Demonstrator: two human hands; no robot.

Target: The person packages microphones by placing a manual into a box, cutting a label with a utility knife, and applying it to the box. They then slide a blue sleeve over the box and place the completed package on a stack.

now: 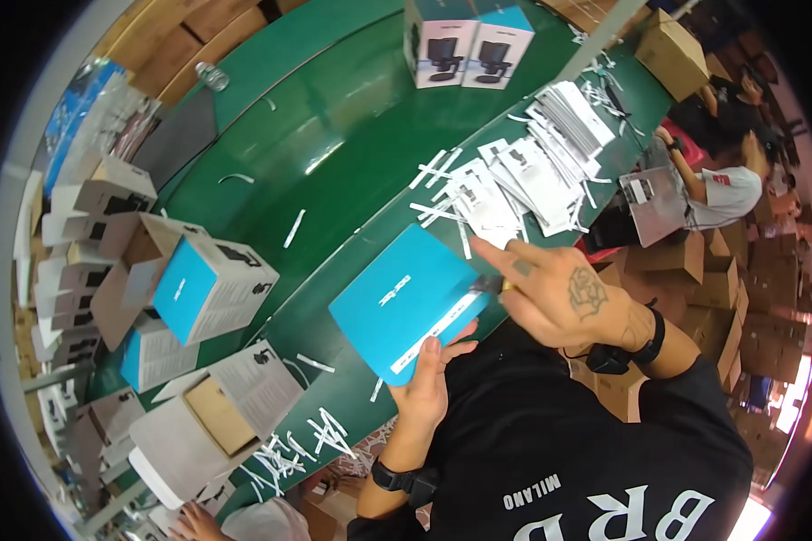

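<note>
A bright blue box (406, 293) is tilted in front of me above the green table. A white label strip (438, 334) runs along its near edge. My left hand (429, 383) grips that edge from below, its thumb lying by the strip. At the box's right corner is my right hand (559, 293), index finger stretched out and the other fingers curled. Between its thumb and fingers sits a small dark object (487, 284), too small to name. Beyond the box lies a pile of flat printed white sleeves (514, 176).
Two upright printed boxes (469, 50) stand at the table's far side. An open carton (221, 410) and a blue-topped box (212, 284) are on the left. White paper strips (329, 433) litter the green table (334, 153). Co-workers (726, 194) sit at the right among brown cartons.
</note>
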